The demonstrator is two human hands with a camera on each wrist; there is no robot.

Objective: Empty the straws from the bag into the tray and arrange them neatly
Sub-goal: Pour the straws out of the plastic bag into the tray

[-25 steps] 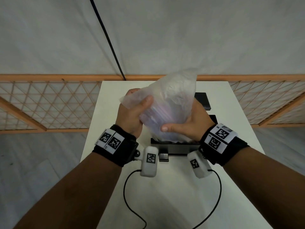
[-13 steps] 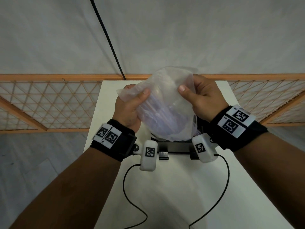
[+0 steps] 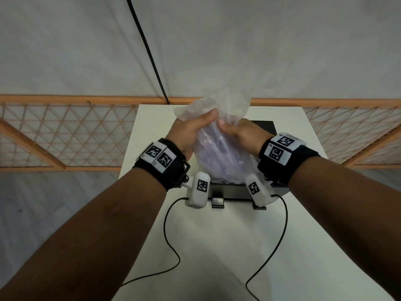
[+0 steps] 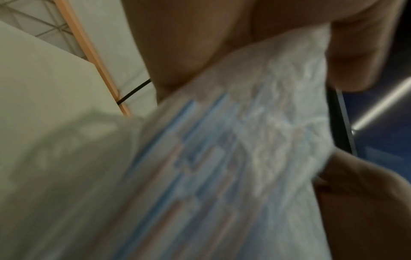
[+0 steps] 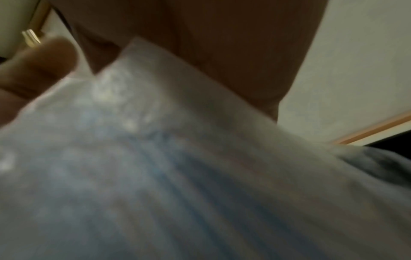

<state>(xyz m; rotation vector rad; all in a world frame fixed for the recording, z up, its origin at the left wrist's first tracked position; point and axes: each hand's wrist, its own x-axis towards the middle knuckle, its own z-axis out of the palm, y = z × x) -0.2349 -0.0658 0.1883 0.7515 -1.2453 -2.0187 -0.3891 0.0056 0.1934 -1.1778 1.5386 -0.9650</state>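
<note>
A translucent plastic bag (image 3: pixel 225 153) with several blue and pink straws (image 4: pixel 200 158) inside hangs over the black tray (image 3: pixel 230 190) on the white table (image 3: pixel 217 246). My left hand (image 3: pixel 191 131) grips the bag's upper left side, thumb across the plastic. My right hand (image 3: pixel 238 131) pinches the bag from the right, its thumb close to the left thumb. The bag's lower end reaches down into the tray. Both wrist views are blurred and filled by the bag (image 5: pixel 177 176) and the straws (image 5: pixel 200 176) showing through it. The tray's inside is mostly hidden behind the bag.
A black lid or box (image 3: pixel 264 127) lies on the table behind my right hand. Two black cables (image 3: pixel 171 246) trail across the near table from the wrist cameras. An orange lattice fence (image 3: pixel 65 135) and a black cord (image 3: pixel 147 51) stand behind the table.
My right hand came down from the bag's upper right edge toward the middle, close to the left thumb. The bag's top has crumpled and the hands sit closer together.
</note>
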